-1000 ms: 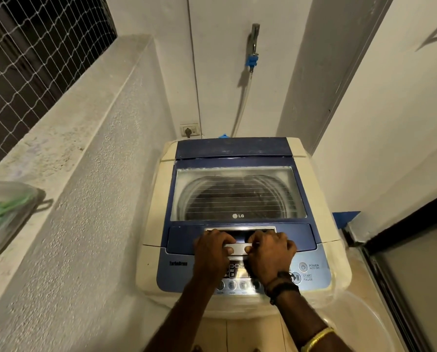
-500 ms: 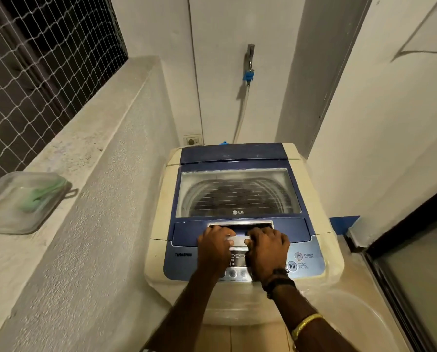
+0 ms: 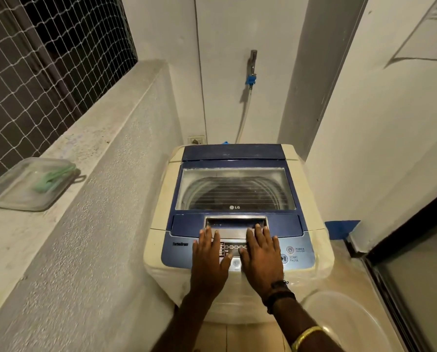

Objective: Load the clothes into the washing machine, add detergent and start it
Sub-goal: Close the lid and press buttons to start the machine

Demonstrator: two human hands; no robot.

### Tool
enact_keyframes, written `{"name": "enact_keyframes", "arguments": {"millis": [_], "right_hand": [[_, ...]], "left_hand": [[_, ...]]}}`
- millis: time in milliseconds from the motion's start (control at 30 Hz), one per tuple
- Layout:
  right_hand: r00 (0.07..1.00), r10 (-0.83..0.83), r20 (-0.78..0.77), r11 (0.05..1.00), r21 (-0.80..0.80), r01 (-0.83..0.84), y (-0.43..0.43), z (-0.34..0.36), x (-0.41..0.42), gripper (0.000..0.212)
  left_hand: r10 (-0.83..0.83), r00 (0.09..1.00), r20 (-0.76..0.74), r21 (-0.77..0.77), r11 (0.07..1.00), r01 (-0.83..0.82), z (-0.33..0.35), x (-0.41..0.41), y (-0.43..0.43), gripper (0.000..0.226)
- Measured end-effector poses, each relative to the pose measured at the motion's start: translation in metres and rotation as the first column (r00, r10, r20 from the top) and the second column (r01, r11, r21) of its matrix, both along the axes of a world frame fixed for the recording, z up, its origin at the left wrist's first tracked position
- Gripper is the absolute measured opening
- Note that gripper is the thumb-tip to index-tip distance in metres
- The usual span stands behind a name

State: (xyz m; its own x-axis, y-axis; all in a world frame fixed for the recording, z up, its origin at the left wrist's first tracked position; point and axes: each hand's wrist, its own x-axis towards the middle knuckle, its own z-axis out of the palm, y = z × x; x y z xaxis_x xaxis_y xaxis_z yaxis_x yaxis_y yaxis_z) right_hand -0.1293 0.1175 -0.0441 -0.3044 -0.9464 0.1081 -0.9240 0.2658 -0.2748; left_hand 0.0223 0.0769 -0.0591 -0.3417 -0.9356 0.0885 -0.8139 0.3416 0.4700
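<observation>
Blue-and-cream LG top-load washing machine [image 3: 237, 199] stands in a narrow nook, back against the white wall, rough concrete parapet [image 3: 90, 189] on its left. Lid [image 3: 236, 189] is shut, glass window showing the dark drum underneath; whether any clothes are in there cannot be told. Left hand [image 3: 209, 260] lies flat, palm down, on the control panel [image 3: 235, 250], fingers extended and slightly spread, tips reaching the silver lid handle recess [image 3: 235, 224]. Right hand [image 3: 261, 255] lies the same way just beside it, fingers straight and a little apart, tips at the right end of the recess. Neither hand grips anything. Both hands cover most of the middle buttons; the small display row shows between them. POWER button [image 3: 290, 249] and START/PAUSE button [image 3: 284, 258] are uncovered, right of the right hand. Right wrist has a dark band [image 3: 278, 295]; a yellow bangle [image 3: 306, 336] sits further up the forearm. Clear lidded plastic container [image 3: 29, 184] with something green inside rests on the parapet ledge, well apart from the machine. Tap with blue connector [image 3: 250, 80] on the wall above, hose running down behind the machine. Wall socket [image 3: 196, 140] near the machine's back left corner. Pale plastic tub [image 3: 344, 323] on the floor, lower right. Window net [image 3: 34, 67] upper left.
</observation>
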Motion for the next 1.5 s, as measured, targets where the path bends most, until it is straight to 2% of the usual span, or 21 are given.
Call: {"name": "enact_keyframes", "arguments": {"millis": [167, 400, 533, 633, 733, 900, 1067, 1233, 1333, 1400, 1500], "right_hand": [[1.000, 0.026, 0.015, 1.000, 0.004, -0.026, 0.018, -0.009, -0.002, 0.075], [1.000, 0.016, -0.015, 0.999, 0.041, -0.015, 0.030, -0.003, 0.002, 0.064], [0.999, -0.035, -0.007, 0.999, 0.010, 0.035, 0.033, -0.002, 0.009, 0.074], [0.997, -0.078, -0.012, 0.997, 0.012, 0.079, 0.035, -0.004, 0.018, 0.074], [0.993, -0.116, 0.001, 0.993, 0.029, 0.116, 0.040, -0.008, 0.026, 0.075], [0.980, -0.198, -0.013, 0.980, 0.004, 0.198, 0.046, -0.012, 0.036, 0.073], [0.966, -0.258, 0.004, 0.963, -0.078, 0.258, 0.047, -0.012, 0.042, 0.042], [0.952, -0.305, 0.034, 0.946, -0.104, 0.307, 0.048, -0.008, 0.040, 0.046], [0.946, -0.323, 0.015, 0.940, -0.111, 0.323, 0.052, -0.006, 0.033, 0.041], [0.937, -0.348, 0.022, 0.929, -0.126, 0.348, 0.055, -0.005, 0.026, 0.040], [0.923, -0.384, 0.021, 0.914, -0.132, 0.383, 0.061, -0.003, 0.011, 0.037]], "left_hand": [[0.063, 0.997, 0.038, 0.021, 0.998, -0.064, -0.003, 0.001, 0.012, 0.080], [0.036, 0.989, 0.142, 0.057, 0.997, -0.044, 0.010, 0.007, 0.017, 0.081], [0.007, 0.985, 0.173, 0.074, 0.997, -0.021, 0.014, 0.008, 0.019, 0.079], [-0.021, 0.984, 0.179, 0.068, 0.998, 0.009, 0.014, 0.013, 0.019, 0.083], [-0.056, 0.979, 0.194, 0.075, 0.996, 0.042, 0.014, 0.018, 0.016, 0.074], [-0.129, 0.980, 0.153, 0.090, 0.989, 0.116, 0.020, 0.028, 0.015, 0.072], [-0.149, 0.982, 0.117, 0.085, 0.987, 0.139, 0.022, 0.039, 0.023, 0.073], [-0.155, 0.980, 0.123, 0.053, 0.987, 0.150, 0.012, 0.046, 0.033, 0.081], [-0.155, 0.981, 0.112, 0.020, 0.988, 0.154, 0.007, 0.045, 0.033, 0.083], [-0.112, 0.989, 0.100, 0.012, 0.994, 0.112, 0.006, 0.040, 0.036, 0.086], [-0.018, 0.997, 0.079, 0.011, 1.000, 0.017, 0.003, 0.028, 0.040, 0.078]]}}
